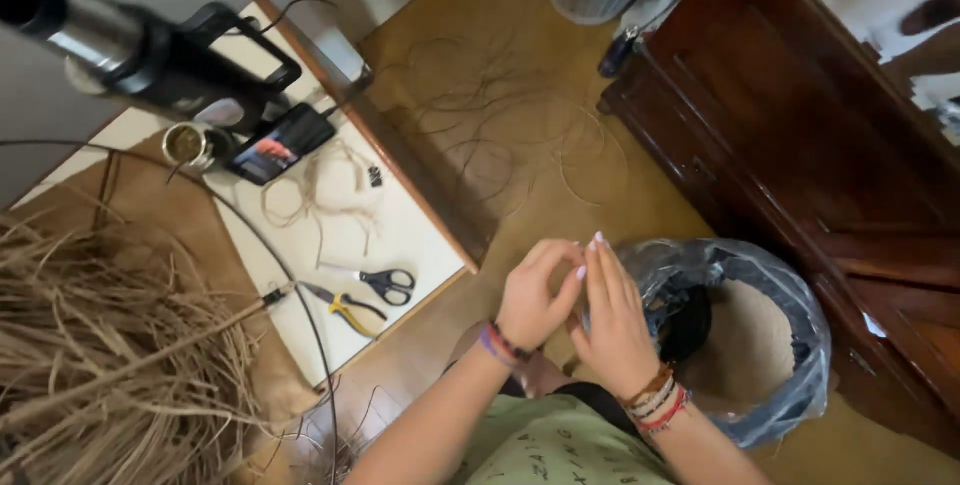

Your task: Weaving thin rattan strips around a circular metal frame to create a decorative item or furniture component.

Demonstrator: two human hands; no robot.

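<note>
- Pale, thin fibre is all we can guess at between the fingertips; what our hands pinch is too fine to make out.
- Our left hand and right hand meet fingertip to fingertip, fingers pressed together in a pinch.
- Just right of the grip sits a round container lined with a dark plastic bag, tan material inside.
- Left of the grip, on the white rectangular board, lie black-handled scissors and yellow-handled pliers.
- Far left: a heap of dry straw-coloured fibres.
</note>
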